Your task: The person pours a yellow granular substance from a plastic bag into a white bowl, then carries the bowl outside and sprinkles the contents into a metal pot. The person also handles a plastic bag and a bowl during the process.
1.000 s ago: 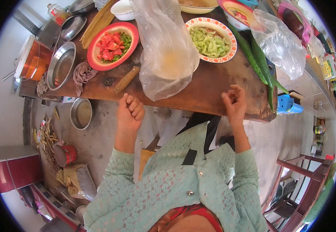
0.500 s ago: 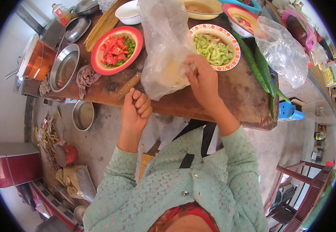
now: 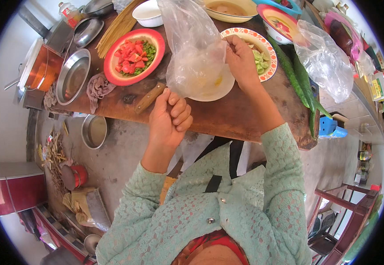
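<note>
A clear plastic bag (image 3: pixel 191 48) hangs over the table, draped across a pale bowl (image 3: pixel 209 96) with yellowish smears showing. My right hand (image 3: pixel 243 59) pinches the bag's right edge, in front of the patterned dish of chopped green vegetable (image 3: pixel 259 59). Closed, my left hand (image 3: pixel 172 112) is at the bag's lower left, its thumb by the plastic; what its curled fingers hold, if anything, is hidden. Just left of it lies a wooden handle (image 3: pixel 150 98). A red-rimmed dish (image 3: pixel 109 62) holds chopped tomato (image 3: pixel 131 55) and green pieces.
Long green cucumbers (image 3: pixel 291 73) and another clear bag (image 3: pixel 324 57) are at the right. A white bowl (image 3: pixel 148 13), a yellowish basin (image 3: pixel 227 9) and dry noodle-like sticks (image 3: pixel 117 28) stand behind. At left are a metal basin (image 3: pixel 73 75) and a crumpled cloth (image 3: pixel 99 88).
The bag has lifted off the front of the bowl, exposing its rim. My right hand has moved right and up with the bag's edge; my left hand has shifted right, away from the wooden handle.
</note>
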`<state>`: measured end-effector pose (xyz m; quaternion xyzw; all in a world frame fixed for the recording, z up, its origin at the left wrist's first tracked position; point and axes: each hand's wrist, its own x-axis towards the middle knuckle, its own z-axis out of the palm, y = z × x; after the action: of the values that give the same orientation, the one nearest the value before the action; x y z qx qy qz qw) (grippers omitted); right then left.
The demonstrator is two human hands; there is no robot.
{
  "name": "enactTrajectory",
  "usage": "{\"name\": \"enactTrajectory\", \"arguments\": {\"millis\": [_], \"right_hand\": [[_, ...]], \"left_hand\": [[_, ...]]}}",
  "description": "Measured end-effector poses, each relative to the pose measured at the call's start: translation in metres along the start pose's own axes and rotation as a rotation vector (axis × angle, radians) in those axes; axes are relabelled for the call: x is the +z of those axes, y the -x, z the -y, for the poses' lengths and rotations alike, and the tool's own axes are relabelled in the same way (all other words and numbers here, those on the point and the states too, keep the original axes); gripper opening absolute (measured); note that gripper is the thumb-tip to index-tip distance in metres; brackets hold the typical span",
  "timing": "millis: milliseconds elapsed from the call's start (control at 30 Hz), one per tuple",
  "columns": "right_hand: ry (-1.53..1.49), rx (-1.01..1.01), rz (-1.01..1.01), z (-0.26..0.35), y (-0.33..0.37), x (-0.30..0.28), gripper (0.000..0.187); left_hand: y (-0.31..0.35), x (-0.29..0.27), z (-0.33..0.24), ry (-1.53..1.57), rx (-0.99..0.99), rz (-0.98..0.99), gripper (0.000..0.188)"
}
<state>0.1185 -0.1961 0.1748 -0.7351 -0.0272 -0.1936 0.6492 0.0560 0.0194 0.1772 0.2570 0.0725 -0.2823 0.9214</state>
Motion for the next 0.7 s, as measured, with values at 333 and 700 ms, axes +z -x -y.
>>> {"name": "enactTrajectory", "arguments": {"millis": [333, 700], "right_hand": [[-0.455, 0.153, 0.002, -0.003, -0.012, 0.003, 0.022], [-0.368, 0.083, -0.026, -0.005, -0.022, 0.002, 0.017]], "left_hand": [[-0.032, 0.040, 0.010, -0.165, 0.027, 0.073, 0.028], [-0.107, 0.018, 0.012, -0.600, 0.134, -0.153, 0.013]]}}
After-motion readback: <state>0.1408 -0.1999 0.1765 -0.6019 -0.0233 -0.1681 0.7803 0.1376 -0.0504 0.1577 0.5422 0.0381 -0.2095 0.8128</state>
